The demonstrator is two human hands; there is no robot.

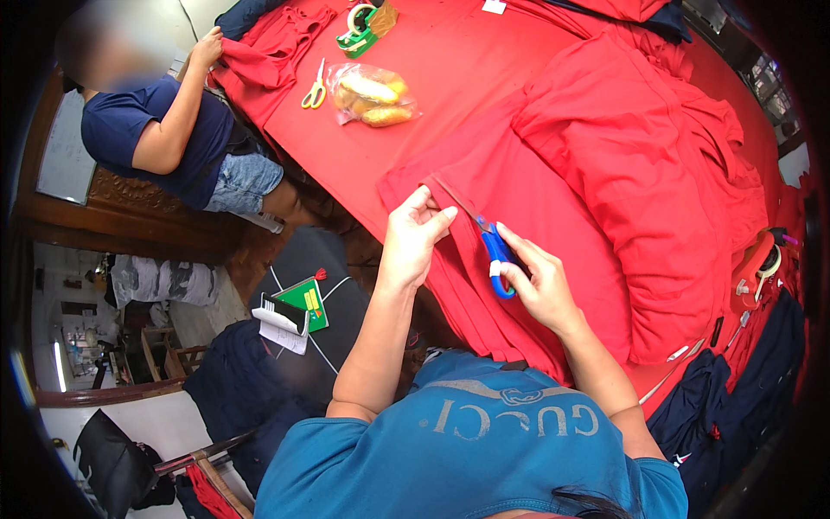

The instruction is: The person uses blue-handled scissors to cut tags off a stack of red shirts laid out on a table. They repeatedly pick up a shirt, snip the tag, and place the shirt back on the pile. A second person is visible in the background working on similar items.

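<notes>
My left hand (413,235) pinches the edge of a red garment (553,238) between thumb and fingertips, near the table's left side. Blue-handled scissors (496,254) are in my right hand (538,284), with fingers and thumb at the handle loops. Their blades point up and left toward my left fingertips and lie close over the red fabric. Whether the blades are parted is hard to make out. More red garments (622,147) lie heaped to the right of the scissors.
Yellow-handled scissors (316,90), a clear bag of yellow items (373,95) and a green tape dispenser (361,35) lie farther up the red-covered table. A co-worker (173,130) handles red cloth at the far left. A green booklet (304,301) rests on a dark surface below. Another tape dispenser (754,275) stands right.
</notes>
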